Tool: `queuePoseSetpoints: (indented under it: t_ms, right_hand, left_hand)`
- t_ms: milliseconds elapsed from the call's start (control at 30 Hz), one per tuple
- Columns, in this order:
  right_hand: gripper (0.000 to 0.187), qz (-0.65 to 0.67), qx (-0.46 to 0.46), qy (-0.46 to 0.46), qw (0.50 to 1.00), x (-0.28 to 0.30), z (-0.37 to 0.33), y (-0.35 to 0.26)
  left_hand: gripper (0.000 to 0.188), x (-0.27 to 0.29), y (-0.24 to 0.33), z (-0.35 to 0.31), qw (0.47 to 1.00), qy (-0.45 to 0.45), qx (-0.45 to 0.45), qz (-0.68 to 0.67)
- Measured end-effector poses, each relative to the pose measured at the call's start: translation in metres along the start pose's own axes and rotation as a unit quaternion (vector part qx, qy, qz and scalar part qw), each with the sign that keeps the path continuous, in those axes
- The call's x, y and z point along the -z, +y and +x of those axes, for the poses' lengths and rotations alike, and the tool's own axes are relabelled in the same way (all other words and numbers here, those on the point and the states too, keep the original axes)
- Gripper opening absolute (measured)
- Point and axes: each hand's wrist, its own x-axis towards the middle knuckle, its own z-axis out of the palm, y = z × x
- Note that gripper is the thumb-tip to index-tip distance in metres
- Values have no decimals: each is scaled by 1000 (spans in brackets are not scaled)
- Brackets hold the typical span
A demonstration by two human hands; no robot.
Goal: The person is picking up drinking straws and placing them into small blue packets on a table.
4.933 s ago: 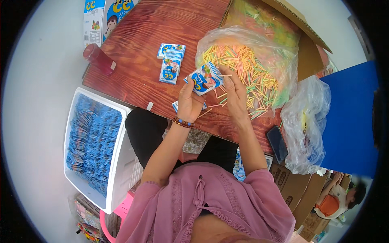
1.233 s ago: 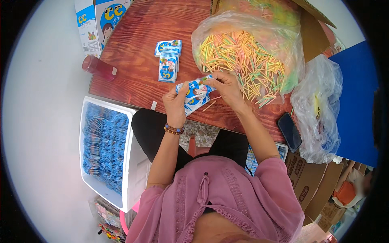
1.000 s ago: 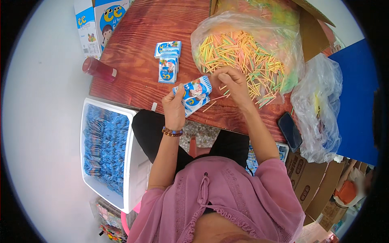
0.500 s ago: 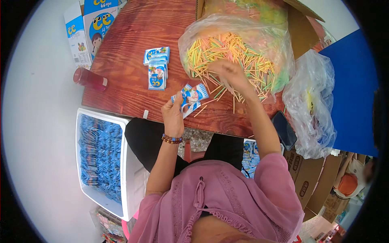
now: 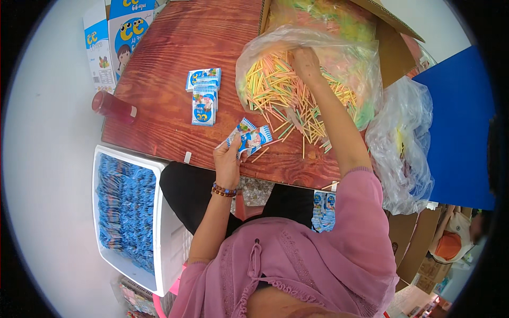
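My left hand [image 5: 228, 161] holds a small blue and white printed packet [image 5: 249, 139] just above the near edge of the wooden table [image 5: 164, 100]. My right hand [image 5: 306, 59] reaches far forward into a clear plastic bag [image 5: 307, 47] full of thin pastel sticks [image 5: 275, 90]; its fingers are down among the sticks and whether they hold any cannot be made out. Some loose sticks lie spilled on the table near the packet. A short stack of the same packets [image 5: 203, 95] lies on the table to the left.
A white bin [image 5: 164, 238] filled with blue packets stands at my left side. A red cylinder [image 5: 112, 106] lies at the table's left edge, printed cartons [image 5: 114, 37] beyond it. A cardboard box [image 5: 395, 47] and a crumpled clear bag [image 5: 403, 148] sit right. Packets [image 5: 322, 211] rest on my lap.
My right hand has left the packet and stretched forward into the bag of sticks. My left hand keeps the packet, now lower and nearer the table's edge.
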Motion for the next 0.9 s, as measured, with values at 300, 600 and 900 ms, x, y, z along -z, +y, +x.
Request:
queuePoseSetpoints:
  t_ms: [300, 600, 900]
  right_hand:
    - [21, -72, 7, -65, 995, -15, 25, -18]
    - [30, -75, -37, 69, 994, -48, 22, -19]
    - [30, -118, -23, 26, 992, -41, 18, -26]
  left_hand:
    - [16, 4, 1, 0, 1000, -27, 2, -3]
    - [15, 8, -1, 3, 999, -41, -1, -1]
    - [16, 2, 2, -1, 1000, -13, -2, -20]
